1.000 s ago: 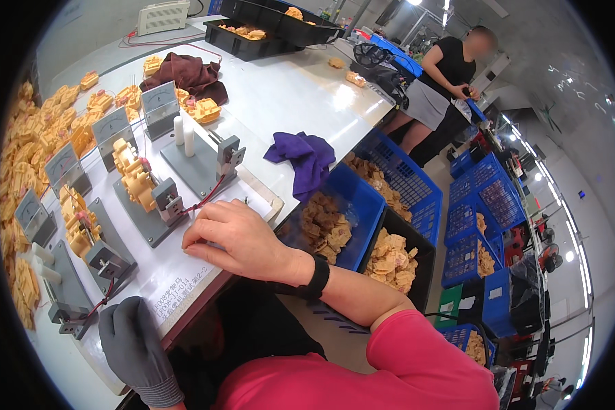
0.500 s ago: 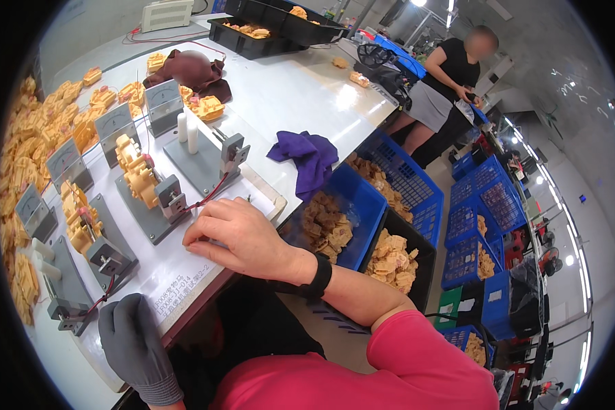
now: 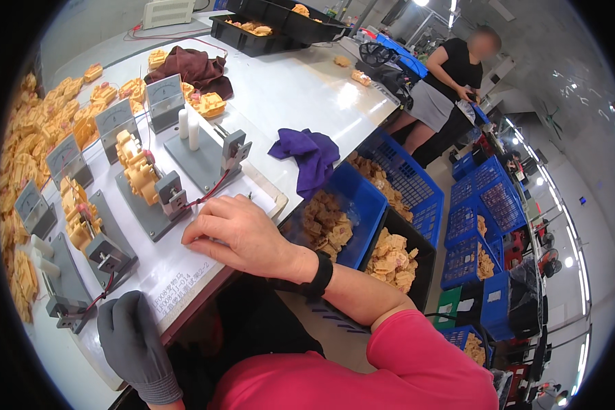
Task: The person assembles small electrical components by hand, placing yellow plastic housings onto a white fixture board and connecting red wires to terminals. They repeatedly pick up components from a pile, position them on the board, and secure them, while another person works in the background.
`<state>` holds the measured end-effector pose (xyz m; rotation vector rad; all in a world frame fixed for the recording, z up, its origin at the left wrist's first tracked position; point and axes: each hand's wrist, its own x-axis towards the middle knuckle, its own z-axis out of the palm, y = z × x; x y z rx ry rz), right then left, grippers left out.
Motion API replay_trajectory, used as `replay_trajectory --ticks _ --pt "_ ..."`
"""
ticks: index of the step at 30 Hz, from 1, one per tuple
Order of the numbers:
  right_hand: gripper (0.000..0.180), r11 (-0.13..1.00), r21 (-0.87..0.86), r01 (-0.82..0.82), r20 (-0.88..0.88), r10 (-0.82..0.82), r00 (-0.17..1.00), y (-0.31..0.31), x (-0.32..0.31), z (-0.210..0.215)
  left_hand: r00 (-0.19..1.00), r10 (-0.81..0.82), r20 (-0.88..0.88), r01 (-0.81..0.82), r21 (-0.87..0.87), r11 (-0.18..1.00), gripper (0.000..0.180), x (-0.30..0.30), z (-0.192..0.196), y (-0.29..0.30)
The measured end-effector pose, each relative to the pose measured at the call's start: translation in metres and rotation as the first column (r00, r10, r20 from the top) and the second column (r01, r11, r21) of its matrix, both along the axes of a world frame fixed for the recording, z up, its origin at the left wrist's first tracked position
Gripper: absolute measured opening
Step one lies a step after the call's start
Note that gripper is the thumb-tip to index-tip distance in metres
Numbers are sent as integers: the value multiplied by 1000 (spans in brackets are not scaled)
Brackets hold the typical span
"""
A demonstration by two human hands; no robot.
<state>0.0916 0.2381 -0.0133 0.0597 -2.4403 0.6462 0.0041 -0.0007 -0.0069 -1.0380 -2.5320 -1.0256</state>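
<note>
Gearbox [image 3: 142, 180] slants lengthwise, near end rightward; right hand [image 3: 239, 231] released; left hand [image 3: 131, 335], cannot tell.

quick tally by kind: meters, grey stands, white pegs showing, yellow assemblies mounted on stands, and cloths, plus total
Meters: 4
Grey stands: 4
White pegs showing: 4
Yellow assemblies mounted on stands: 2
Cloths: 2
Total: 16
</note>
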Motion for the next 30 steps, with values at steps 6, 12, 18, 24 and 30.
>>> replay_trajectory --ticks 6,12,18,24,30 --pt "9 1000 8 2 -8 -2 1000 0 0 0 1000 -7 -7 7 -9 1000 10 -1 0 -1" --pt "7 1000 -12 11 -8 -11 1000 -2 0 0 1000 3 -18 -3 -8 1000 11 0 0 -1" --pt "7 1000 -18 14 -12 -15 1000 -2 0 1 1000 18 10 -18 -12 1000 11 0 0 -1" --pt "7 1000 -18 20 -2 -21 1000 -2 0 1 999 28 16 -28 -10 1000 12 1 0 0" --pt "6 1000 -14 21 0 -21 1000 -2 0 1 1000 25 18 -25 -9 1000 12 0 -1 -1"
